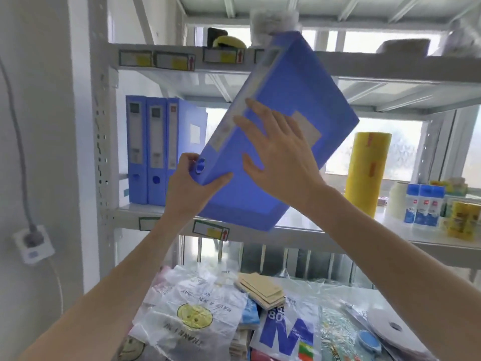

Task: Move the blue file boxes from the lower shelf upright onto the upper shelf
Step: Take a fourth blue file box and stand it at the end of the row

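A blue file box (291,82) hangs tilted in front of the shelving, its top leaning right toward the shelf above. My left hand (191,188) grips its lower spine corner by the finger hole. My right hand (278,149) lies flat with fingers spread on its broad side. Three blue file boxes (156,149) stand upright at the left end of the upper shelf (325,234), just left of the tilted box. The lower shelf (346,290) below is covered in bags.
A yellow tape roll (364,173), glue bottles (424,204) and small yellow packs (462,222) stand on the right of the upper shelf. Plastic bags (192,306) and cardboard pieces (263,290) lie below. A wall socket (32,243) with cable is at left.
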